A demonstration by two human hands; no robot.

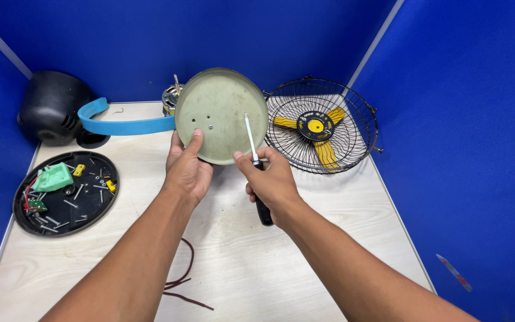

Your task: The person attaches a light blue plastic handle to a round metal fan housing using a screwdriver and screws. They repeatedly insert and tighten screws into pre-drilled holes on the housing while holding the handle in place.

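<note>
Pretty cluttered setup on the pale wood-look desk, boxed in by blue partition walls. Off to the right sat a black wire fan guard with a yellow three-blade propeller lying inside it. On the left was a round black tray full of loose screws, a green plastic piece and a small circuit board. Behind that stood a black motor housing, with a curved blue band running from it toward the middle. A dark red wire lay near the front edge, between the forearms.

The metal motor part behind the disc was mostly blocked, so not much could be made out there. The screwdriver's black handle was largely buried in the fist.

The round metal disc was held up on edge above the desk's back half, a dull greenish-beige, scuffed, with a few small holes left of centre. The left hand was clamped on its lower rim, thumb pressed on the face. The right hand was closed around a screwdriver, its shaft pointing up across the disc.
</note>
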